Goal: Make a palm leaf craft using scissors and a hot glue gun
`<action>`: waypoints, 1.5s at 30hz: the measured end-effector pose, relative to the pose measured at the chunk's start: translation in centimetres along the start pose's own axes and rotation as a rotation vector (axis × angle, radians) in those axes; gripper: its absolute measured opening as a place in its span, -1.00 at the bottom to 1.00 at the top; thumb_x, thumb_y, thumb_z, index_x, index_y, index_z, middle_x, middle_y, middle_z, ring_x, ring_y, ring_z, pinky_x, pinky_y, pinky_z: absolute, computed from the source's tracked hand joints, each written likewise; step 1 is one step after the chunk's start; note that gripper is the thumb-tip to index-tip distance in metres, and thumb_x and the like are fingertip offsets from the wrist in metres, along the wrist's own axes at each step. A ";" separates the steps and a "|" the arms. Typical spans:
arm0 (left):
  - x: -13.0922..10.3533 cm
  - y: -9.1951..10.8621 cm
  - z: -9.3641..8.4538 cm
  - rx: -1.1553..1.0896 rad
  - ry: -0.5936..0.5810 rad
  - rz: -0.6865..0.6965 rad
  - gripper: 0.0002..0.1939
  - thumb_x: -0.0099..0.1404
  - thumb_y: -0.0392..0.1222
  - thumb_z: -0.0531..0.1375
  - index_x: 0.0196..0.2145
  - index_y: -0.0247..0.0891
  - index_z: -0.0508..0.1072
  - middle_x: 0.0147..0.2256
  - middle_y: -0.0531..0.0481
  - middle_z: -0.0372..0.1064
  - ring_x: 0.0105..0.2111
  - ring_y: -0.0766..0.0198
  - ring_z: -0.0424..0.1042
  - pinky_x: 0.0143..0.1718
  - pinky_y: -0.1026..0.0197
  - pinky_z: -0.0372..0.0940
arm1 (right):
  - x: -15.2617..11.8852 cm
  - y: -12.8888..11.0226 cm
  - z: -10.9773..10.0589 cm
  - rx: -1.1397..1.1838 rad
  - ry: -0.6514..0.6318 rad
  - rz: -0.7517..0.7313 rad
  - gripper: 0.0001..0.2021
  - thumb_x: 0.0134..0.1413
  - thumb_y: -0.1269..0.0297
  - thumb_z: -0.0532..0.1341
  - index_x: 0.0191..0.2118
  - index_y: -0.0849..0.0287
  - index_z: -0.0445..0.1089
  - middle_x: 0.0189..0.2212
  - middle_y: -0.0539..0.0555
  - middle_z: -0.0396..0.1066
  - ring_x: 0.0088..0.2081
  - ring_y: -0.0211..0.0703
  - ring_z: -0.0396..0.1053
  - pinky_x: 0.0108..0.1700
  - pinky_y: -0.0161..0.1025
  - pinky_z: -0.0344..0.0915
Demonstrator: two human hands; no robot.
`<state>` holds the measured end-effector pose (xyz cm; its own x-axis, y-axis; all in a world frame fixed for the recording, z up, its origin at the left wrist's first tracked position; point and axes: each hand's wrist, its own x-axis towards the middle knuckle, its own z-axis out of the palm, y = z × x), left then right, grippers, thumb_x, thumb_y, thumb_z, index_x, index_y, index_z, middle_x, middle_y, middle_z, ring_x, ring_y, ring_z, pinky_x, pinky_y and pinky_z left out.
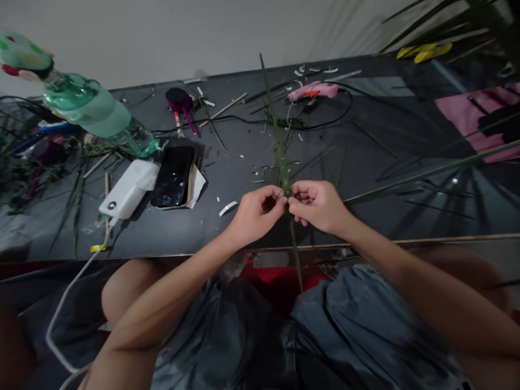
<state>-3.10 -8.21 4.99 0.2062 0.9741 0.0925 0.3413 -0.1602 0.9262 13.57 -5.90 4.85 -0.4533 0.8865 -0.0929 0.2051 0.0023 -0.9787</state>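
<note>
Both hands meet near the front edge of the dark table (227, 162), on a green leaf piece (281, 154). My left hand (260, 211) pinches the leaf from the left with thumb and forefinger. From the right, my right hand (319, 206) pinches the same spot, its other fingers curled. The leaf's long thin tip points to the back of the table, and a narrow tail hangs below the hands over the edge. Where the fingertips meet, the detail is too small to make out.
At the left are a green bottle (101, 111), a white power bank (130, 189) with a cable and a black phone (174, 176). A pink glue gun (314, 91) lies behind the hands, yellow scissors (424, 52) at the back right. Leaf scraps are scattered about.
</note>
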 end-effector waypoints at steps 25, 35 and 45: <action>0.6 -3.7 0.2 -0.266 -0.053 -0.069 -0.81 0.21 -0.12 0.20 -0.47 -0.26 0.36 -0.54 0.07 0.25 -0.52 0.39 0.19 -0.47 0.31 0.13 | 1.2 1.9 1.2 0.119 0.050 0.113 -0.78 -0.14 0.20 0.29 -0.48 0.22 0.28 -0.64 -0.05 0.30 -0.66 -0.37 0.28 -0.63 -0.42 0.26; 0.8 -2.4 -0.5 -0.411 -0.093 -0.115 -0.69 0.17 0.02 0.28 -0.49 -0.27 0.37 -0.56 0.09 0.27 -0.54 0.40 0.22 -0.46 0.30 0.20 | 1.6 1.9 0.6 0.343 -0.007 0.139 -0.68 -0.26 0.16 0.43 -0.49 0.25 0.35 -0.62 -0.02 0.37 -0.66 -0.35 0.29 -0.68 -0.41 0.28; 0.0 -1.3 -1.3 -0.634 -0.051 -0.185 -0.59 0.08 0.13 0.36 -0.48 -0.29 0.40 -0.58 0.10 0.17 -0.57 0.44 0.09 -0.55 0.31 0.02 | 1.7 0.2 0.2 0.262 0.133 0.222 -0.73 -0.31 0.17 0.34 -0.47 0.24 0.39 -0.62 0.00 0.37 -0.63 -0.32 0.30 -0.73 -0.42 0.19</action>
<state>-4.74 -7.83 4.30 0.2440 0.9654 -0.0916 -0.2276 0.1489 0.9623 12.65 -4.54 4.48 -0.3028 0.9043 -0.3008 0.0492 -0.3004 -0.9526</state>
